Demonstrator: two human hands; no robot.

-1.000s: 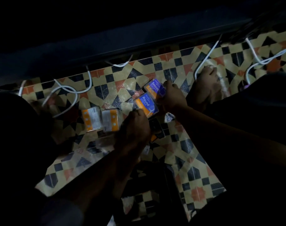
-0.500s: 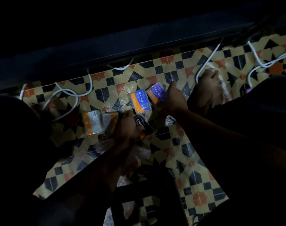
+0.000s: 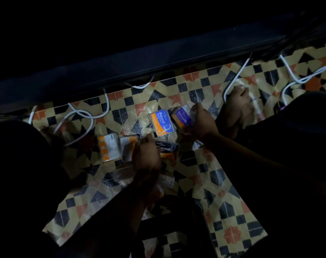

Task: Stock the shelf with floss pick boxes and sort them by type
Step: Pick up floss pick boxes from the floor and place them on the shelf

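Smooth box (image 3: 181, 118): purple and orange, off the patterned floor (image 3: 223, 192), tilted, pinched at its far end by the right hand (image 3: 199, 125).
Round box (image 3: 161, 124): blue and orange, flat on the floor just beside the right-hand grip, on its inner side.
Charcoal box (image 3: 167, 148): dark with an orange band, touching the left hand (image 3: 145, 155) on the thumb side.
Left grip: fingers curled over an orange and white box (image 3: 127, 146); another orange and white box (image 3: 108, 148) lies just outside that grip, back face up.
Step advice: I judge this to be sorting on the floor before shelving; keep printed fronts up and like types together, so the light is no hindrance.
Readable writing: "Smooth", "Round", "Charcoal"; brand marks too small to read.
White cables (image 3: 80, 118): loop beyond the boxes.
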